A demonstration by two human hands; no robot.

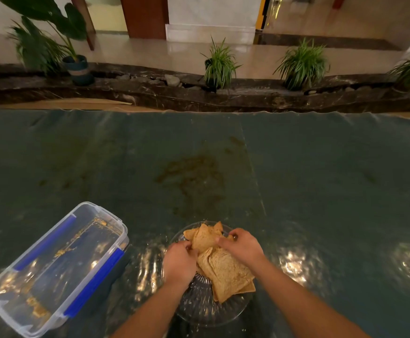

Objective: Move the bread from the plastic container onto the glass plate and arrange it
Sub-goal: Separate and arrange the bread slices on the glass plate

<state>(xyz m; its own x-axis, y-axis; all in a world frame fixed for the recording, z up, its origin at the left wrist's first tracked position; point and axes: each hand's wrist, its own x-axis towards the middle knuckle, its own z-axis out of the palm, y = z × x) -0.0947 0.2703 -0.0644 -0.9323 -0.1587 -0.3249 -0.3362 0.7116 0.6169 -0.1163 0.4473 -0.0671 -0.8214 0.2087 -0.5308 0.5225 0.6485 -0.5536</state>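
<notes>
Several folded, toasted flatbread pieces (pixel 226 269) lie piled on the round ribbed glass plate (pixel 206 311) near the table's front edge. My left hand (pixel 179 261) grips the left edge of an upper bread piece (pixel 205 237). My right hand (pixel 241 246) pinches the same piece from its right side. Both hands hover over the plate's far half. To the left stands the clear plastic container (pixel 55 267) with blue side clips; it holds only crumbs.
A dark green plastic-covered tablecloth (pixel 296 179) spans the table, with a brown stain (pixel 194 172) beyond the plate. Past the far edge runs a dark stone ledge (pixel 150 93) with potted plants (pixel 219 64).
</notes>
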